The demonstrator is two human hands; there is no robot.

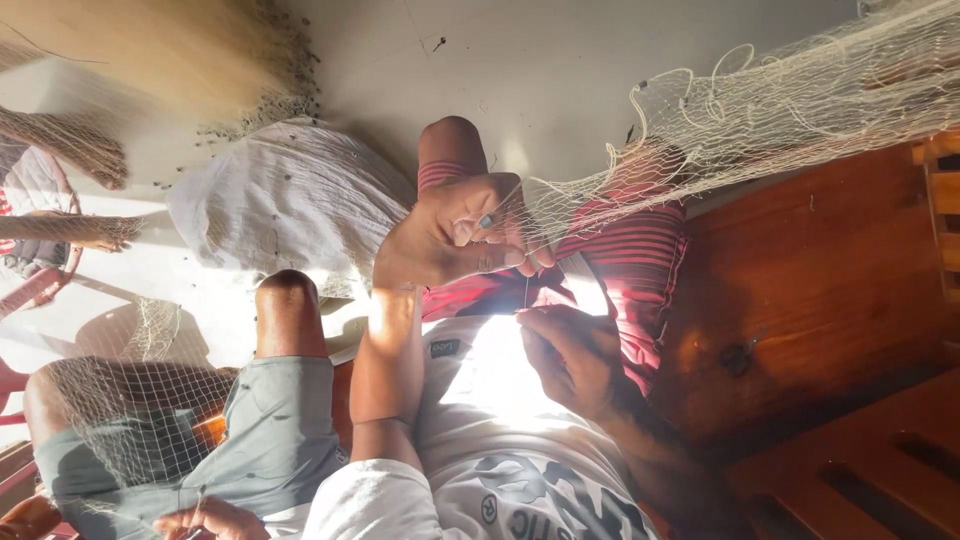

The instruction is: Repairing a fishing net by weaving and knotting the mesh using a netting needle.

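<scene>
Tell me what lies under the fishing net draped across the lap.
Under the fishing net, red striped shorts and a knee show through the mesh. Both hands cover the lap's middle.

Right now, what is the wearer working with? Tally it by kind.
Hands: 2, left hand and right hand
Fishing net: 1, pinched by both hands
Small blue tool: 1, in the left hand
Total: 4

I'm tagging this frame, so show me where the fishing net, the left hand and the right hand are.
fishing net (790, 105), head view, on the bunched mesh at upper right.
left hand (450, 235), head view, on the back of the hand.
right hand (570, 360), head view, on the knuckles.
</scene>
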